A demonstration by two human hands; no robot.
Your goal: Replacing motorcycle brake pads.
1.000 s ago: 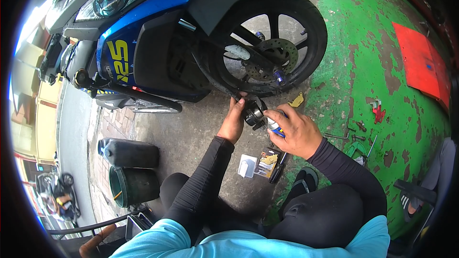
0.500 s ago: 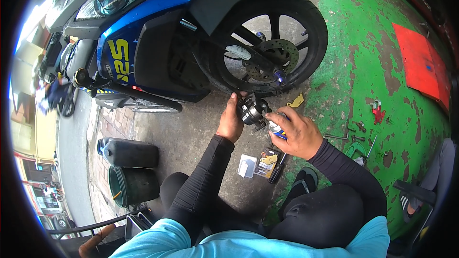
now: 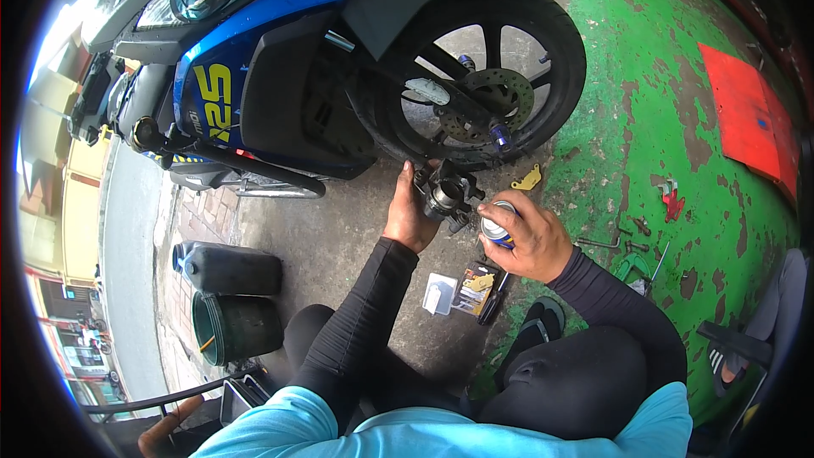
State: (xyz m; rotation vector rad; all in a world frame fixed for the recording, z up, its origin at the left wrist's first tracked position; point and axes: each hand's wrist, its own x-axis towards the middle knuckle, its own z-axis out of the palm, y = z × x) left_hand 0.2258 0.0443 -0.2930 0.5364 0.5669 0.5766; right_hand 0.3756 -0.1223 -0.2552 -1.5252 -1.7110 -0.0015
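Brake caliper [image 3: 447,193] — dark, with a silvery round piston showing — is in the left hand [image 3: 408,219], held off the concrete floor [image 3: 339,225] just below the front wheel [image 3: 566,76] of a blue and black motorcycle [image 3: 292,97]. Taking the caliper as the centre of the dial, the wheel's hub lies at about 1 o'clock and most of the motorcycle's body at 10.

The left hand grasps the caliper from its 8 o'clock side, thumb pointing up along it. The right hand [image 3: 536,242] is wrapped around a blue and silver spray can [image 3: 495,231] at 4 o'clock, just beside the caliper.

A yellow brake pad [image 3: 528,177] lies on the ground at 3 o'clock, and a red-handled tool [image 3: 672,203] lies farther out in that direction, on green-painted floor [image 3: 598,131]. Towards 6 o'clock sits a small pale box [image 3: 439,293]; right beside it — nearer 5 — lies a dark package [image 3: 468,298] with yellow pieces on it. A dark bucket [image 3: 250,329] stands well apart at 8 o'clock.
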